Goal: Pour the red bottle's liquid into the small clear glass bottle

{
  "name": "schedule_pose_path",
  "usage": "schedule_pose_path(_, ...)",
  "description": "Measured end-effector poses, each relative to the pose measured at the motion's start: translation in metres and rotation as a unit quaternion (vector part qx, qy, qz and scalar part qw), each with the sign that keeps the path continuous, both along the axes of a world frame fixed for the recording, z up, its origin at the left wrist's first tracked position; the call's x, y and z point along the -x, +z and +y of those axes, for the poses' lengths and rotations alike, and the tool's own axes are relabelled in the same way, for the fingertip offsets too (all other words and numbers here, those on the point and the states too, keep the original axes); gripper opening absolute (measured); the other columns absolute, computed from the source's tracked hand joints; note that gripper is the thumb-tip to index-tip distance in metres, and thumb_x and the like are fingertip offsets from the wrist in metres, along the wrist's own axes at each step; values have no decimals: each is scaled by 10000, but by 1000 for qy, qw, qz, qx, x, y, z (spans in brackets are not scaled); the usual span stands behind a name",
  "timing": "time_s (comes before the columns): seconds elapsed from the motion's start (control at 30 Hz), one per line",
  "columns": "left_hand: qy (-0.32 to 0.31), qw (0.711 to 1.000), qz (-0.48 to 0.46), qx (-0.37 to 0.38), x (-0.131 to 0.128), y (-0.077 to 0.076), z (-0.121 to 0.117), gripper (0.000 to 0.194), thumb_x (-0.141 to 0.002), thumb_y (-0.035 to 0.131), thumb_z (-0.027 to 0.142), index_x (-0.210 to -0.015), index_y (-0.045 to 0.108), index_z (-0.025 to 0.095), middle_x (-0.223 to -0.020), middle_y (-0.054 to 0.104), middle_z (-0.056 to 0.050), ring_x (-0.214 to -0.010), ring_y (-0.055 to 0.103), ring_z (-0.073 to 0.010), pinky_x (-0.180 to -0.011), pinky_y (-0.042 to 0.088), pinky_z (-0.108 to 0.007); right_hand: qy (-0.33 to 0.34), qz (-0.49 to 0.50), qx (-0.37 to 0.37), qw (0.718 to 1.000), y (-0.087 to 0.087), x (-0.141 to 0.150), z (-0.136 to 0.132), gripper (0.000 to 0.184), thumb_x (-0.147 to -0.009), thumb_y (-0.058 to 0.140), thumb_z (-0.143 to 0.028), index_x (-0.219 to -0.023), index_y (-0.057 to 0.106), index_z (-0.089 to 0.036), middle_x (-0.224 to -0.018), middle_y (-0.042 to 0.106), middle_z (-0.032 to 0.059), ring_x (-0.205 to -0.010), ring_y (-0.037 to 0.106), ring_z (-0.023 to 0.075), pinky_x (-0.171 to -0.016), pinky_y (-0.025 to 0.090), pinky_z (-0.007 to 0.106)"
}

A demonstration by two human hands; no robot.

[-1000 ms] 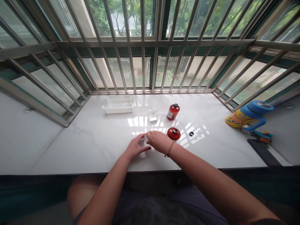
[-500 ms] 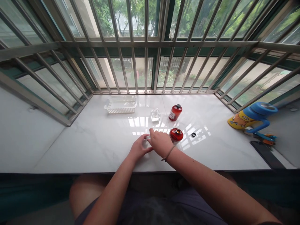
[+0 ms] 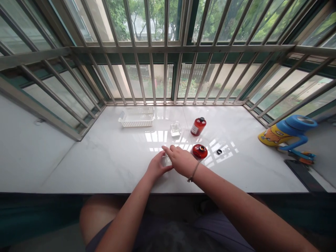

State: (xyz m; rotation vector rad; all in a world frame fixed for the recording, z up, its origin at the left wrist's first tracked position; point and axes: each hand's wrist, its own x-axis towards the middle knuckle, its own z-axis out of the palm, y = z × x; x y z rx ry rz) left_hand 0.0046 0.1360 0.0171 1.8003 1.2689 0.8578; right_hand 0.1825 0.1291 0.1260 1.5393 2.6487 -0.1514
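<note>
My left hand [image 3: 156, 166] is curled around the side of a small clear glass bottle [image 3: 168, 161] standing near the front of the counter. Over its top bends my right hand [image 3: 183, 162], fingers closed there; the fingertips and the bottle's mouth are hidden. Just right of this hand stands an uncapped red bottle [image 3: 200, 151]. A black ring-like cap [image 3: 219, 152] lies to its right. Farther back are a red bottle with a black cap [image 3: 198, 126] and another small clear glass bottle [image 3: 175, 129].
A white perforated basket [image 3: 136, 123] sits at the back left of the white counter [image 3: 105, 161]. A blue and yellow flask [image 3: 285, 131] and a dark phone [image 3: 301, 173] are on the right. Metal window bars [image 3: 181, 49] enclose the back and sides.
My right hand has shifted and turned slightly over the top of the glass bottle. The left hand keeps its hold. The whole view has moved a little.
</note>
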Motion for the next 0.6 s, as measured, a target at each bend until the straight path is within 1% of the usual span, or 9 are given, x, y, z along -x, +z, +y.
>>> schedule_pose_path(0.07, -2, 1000, -4, 0, 0, -1, 0, 622, -731, 892, 371, -1284, 625, 268, -1298, 728, -61, -1210, 689, -316, -1052, 547, -465, -21, -2, -6, 1000, 2, 1, -2, 804, -961, 682, -335, -1640, 271, -210, -1317, 624, 173, -1089, 657, 326, -798, 540, 382)
schedule_pose_path(0.13, 1, 1000, -4, 1, -1, -1, 0, 649, -724, 880, 316, -1315, 614, 278, -1349, 710, -63, -1255, 670, -321, -1079, 534, -473, -50, 4, 6, 999, 4, 4, -3, 776, -985, 644, -503, -1606, 327, -162, -1274, 644, 187, -1062, 668, 341, -800, 543, 405)
schedule_pose_path(0.2, 8, 1000, 1, 7, -1, -1, -1, 651, -716, 869, 287, -1316, 617, 286, -1380, 698, -66, -1271, 663, -327, -1086, 531, -480, -57, 18, 16, 998, 4, 8, -3, 700, -1016, 560, -588, -1529, 408, -137, -1235, 663, 187, -1042, 680, 332, -819, 541, 408)
schedule_pose_path(0.27, 8, 1000, 4, 9, -1, 0, -1, 634, -721, 864, 290, -1307, 622, 291, -1385, 697, -67, -1271, 664, -328, -1087, 531, -483, -54, 20, 15, 998, 4, 10, -2, 537, -1060, 500, -525, -1432, 479, -139, -1203, 671, 178, -1030, 682, 313, -822, 537, 400)
schedule_pose_path(0.33, 4, 1000, 1, 5, -1, 1, -1, 637, -722, 877, 312, -1304, 620, 288, -1364, 707, -66, -1265, 667, -327, -1089, 530, -483, -43, 10, 15, 999, 4, 9, -1, 363, -1059, 530, -367, -1351, 523, -151, -1180, 672, 162, -1027, 676, 297, -809, 532, 383)
schedule_pose_path(0.37, 4, 1000, 0, 5, -1, 1, -1, 642, -718, 887, 329, -1300, 620, 282, -1345, 715, -68, -1254, 672, -329, -1082, 533, -484, -31, 7, 18, 999, 4, 8, -1, 326, -1033, 564, -286, -1333, 532, -161, -1186, 669, 152, -1032, 671, 286, -806, 530, 370)
schedule_pose_path(0.43, 8, 1000, 2, 8, 0, 1, 0, 641, -712, 903, 365, -1282, 626, 270, -1300, 732, -71, -1219, 688, -336, -1055, 549, -489, -1, 9, 22, 1000, 5, 7, -1, 394, -970, 619, -180, -1351, 520, -192, -1234, 656, 136, -1056, 657, 266, -807, 526, 347)
schedule_pose_path(0.5, 11, 1000, 5, 12, 0, 1, 0, 621, -720, 897, 357, -1274, 630, 271, -1287, 738, -71, -1204, 695, -338, -1041, 556, -494, -4, 4, 9, 1000, 4, 8, -1, 438, -965, 634, -200, -1381, 497, -216, -1276, 639, 140, -1089, 645, 272, -815, 527, 352)
schedule_pose_path(0.6, 4, 1000, -4, 1, -1, 1, -1, 649, -727, 881, 291, -1317, 611, 289, -1356, 712, -66, -1264, 672, -327, -1091, 531, -492, -50, -18, -10, 999, 2, 10, 1, 358, -1019, 600, -327, -1334, 524, -174, -1201, 662, 172, -1065, 656, 311, -816, 530, 399)
